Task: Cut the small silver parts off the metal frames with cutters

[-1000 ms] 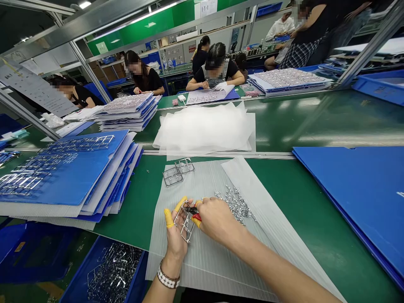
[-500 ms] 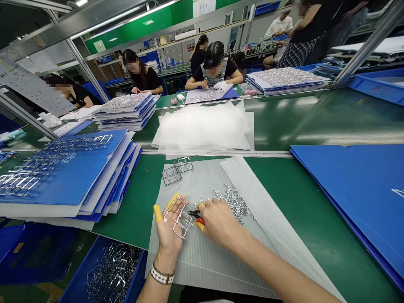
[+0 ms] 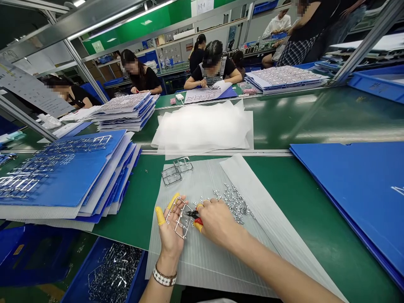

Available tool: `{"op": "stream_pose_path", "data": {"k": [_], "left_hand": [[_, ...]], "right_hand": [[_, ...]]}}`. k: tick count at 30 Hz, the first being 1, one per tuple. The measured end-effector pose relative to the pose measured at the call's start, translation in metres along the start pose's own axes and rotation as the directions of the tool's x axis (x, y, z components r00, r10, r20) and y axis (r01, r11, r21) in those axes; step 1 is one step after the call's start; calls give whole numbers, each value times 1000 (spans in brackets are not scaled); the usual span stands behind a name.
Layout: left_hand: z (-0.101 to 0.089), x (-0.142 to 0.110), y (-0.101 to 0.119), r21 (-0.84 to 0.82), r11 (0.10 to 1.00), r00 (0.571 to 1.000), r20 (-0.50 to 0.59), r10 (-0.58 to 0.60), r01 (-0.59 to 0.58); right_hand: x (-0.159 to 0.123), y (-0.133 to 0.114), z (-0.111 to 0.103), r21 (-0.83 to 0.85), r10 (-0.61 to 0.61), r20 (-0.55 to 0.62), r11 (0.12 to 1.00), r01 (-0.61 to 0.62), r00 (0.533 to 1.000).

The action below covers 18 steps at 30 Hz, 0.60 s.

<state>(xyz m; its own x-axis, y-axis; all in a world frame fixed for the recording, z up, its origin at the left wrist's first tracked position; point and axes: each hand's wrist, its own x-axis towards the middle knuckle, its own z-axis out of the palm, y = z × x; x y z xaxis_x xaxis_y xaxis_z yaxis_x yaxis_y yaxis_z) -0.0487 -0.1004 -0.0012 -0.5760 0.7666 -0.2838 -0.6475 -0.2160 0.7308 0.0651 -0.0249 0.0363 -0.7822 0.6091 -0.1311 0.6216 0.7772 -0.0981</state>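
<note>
My left hand (image 3: 171, 240) is palm up, with yellow finger covers on thumb and a finger, holding a silver sprue frame (image 3: 179, 222) with small parts on it. My right hand (image 3: 219, 221) grips red-handled side cutters (image 3: 192, 214), whose dark jaws are at the right side of the frame. Beyond my right hand, a heap of small shiny parts (image 3: 235, 203) lies on the white foam sheet (image 3: 217, 265). Two more sprue frames (image 3: 171, 176) rest at the sheet's far left corner.
At left stands a stack of blue sheets (image 3: 78, 179) with frames on top. Below it, a blue bin (image 3: 77, 269) holds many sprue frames. A blue board (image 3: 350, 181) lies at right; white foam sheets (image 3: 205, 126) are piled beyond the rail. Several co-workers sit across the bench.
My left hand and the sprue frame have tilted and shifted very slightly right. The cutters have moved slightly left, staying at the frame's right side.
</note>
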Motion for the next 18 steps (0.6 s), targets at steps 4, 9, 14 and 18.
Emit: {"op": "stream_pose_path", "data": {"k": [4,9,14,18], "left_hand": [[1,-1,0,2,1000,1000,-5,-2,2],[2,-2,-2,8,1000,1000,8,25,-26],[0,-2,-5,36,999,999,-13,41,-41],[0,-2,-5,52,998,999,-19,49,-48]], "right_hand": [[0,1,-1,-4,10,-22,1000,-10,1000],[0,-1,0,-8,10,-24,1000,-10,1000],[2,-3,3,-36,-3,-20,999,2,1000],[3,-3,3,-50,-51,-30,998,49,998]]}}
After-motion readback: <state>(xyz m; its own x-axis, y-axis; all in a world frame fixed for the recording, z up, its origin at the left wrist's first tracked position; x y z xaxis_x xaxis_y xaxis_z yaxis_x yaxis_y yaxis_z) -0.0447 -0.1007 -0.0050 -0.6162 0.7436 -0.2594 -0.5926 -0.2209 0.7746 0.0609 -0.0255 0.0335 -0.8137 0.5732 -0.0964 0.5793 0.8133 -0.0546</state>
